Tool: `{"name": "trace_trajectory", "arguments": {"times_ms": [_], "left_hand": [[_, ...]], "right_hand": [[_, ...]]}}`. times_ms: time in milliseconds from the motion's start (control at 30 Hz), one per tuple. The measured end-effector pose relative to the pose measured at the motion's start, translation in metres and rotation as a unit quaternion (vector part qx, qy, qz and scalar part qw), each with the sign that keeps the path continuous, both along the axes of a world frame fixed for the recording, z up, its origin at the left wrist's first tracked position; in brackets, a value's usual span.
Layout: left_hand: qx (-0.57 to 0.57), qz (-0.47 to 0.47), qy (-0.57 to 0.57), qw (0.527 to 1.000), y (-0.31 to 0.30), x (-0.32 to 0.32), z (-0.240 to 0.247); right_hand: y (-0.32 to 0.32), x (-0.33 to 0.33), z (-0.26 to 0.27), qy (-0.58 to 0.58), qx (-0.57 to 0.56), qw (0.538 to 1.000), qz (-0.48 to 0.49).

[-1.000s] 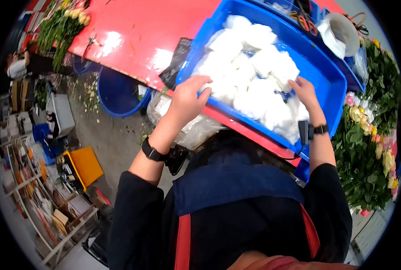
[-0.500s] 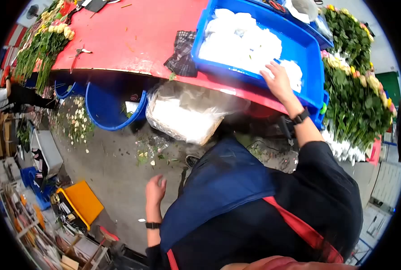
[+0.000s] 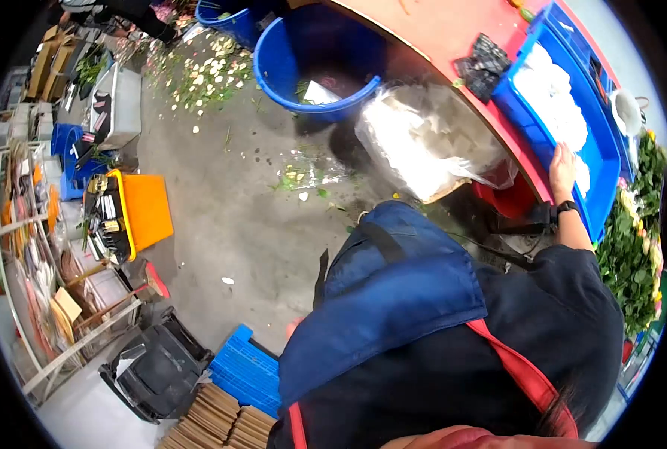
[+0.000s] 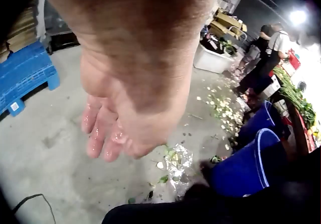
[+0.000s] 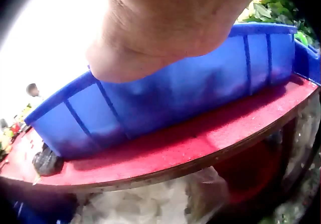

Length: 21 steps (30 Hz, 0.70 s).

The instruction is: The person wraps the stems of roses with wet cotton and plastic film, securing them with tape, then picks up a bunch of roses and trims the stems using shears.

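Note:
My left hand [image 4: 120, 113] hangs beside the body over the floor, its wet fingers loosely curled around nothing. In the head view only a sliver of it shows past the dark blue apron [image 3: 393, 299]. At the near rim of a blue plastic tub [image 3: 610, 161] rests my right hand [image 3: 563, 173], fingers pointing in toward soft white cotton-like wads [image 3: 550, 97]. In the right wrist view the heel of that hand [image 5: 150, 58] lies over the tub's rim, and its fingers are hidden behind it.
The tub stands on a red table [image 3: 438, 30], near a crumpled black plastic piece [image 3: 485, 66]. Below are a plastic-wrapped white bundle [image 3: 423, 142] and a blue bin [image 3: 273, 82]. A blue pallet [image 3: 247, 370] and an orange crate [image 3: 146, 213] stand on the floor. Roses [image 3: 633, 254] lie at right.
My left hand has left the tub and dropped to my side. The right hand has moved from the wads to the near rim. My view has swung left toward the floor.

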<state>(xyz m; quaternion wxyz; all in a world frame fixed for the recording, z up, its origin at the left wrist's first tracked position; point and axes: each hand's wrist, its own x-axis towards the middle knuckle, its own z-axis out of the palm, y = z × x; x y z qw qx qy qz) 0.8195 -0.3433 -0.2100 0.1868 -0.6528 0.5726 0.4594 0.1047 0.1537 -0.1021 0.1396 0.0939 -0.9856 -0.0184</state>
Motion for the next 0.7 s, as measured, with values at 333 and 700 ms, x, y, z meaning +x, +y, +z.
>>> {"name": "trace_trajectory", "arguments": {"times_ms": [333, 700], "left_hand": [[0.039, -0.005, 0.102, 0.994, -0.081, -0.065, 0.02], [0.101, 0.014, 0.029, 0.994, -0.094, -0.145, -0.032]], "right_hand": [[-0.158, 0.018, 0.039, 0.123, -0.031, 0.985, 0.117], [-0.312, -0.057, -0.354, -0.457, -0.605, 0.563, -0.329]]}}
